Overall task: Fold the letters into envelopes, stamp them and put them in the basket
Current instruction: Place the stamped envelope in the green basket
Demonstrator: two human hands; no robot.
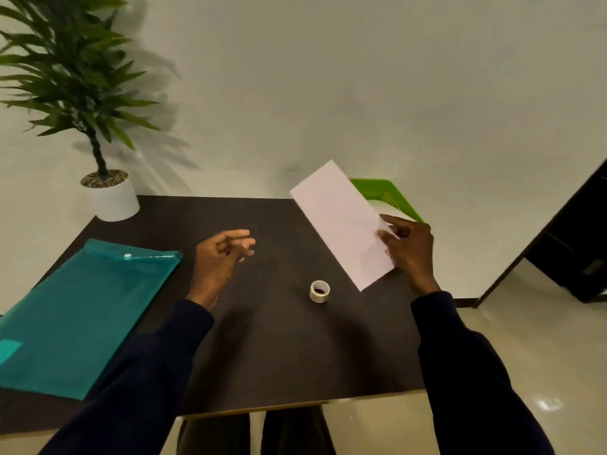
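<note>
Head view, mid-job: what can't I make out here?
Head view only.
Basket: mostly hidden behind the envelope and right hand; contents unseen.
Envelope: stamp or seal not discernible; right fingers cover its near edge.
Left hand: fingertips blurred by motion.
Folder: cut off by the left edge; contents unclear.
Roll: too small to identify.

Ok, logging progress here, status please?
Left hand open, empty. Right hand pinching white paper, by green basket. Tape roll on table, not in the way.
</note>
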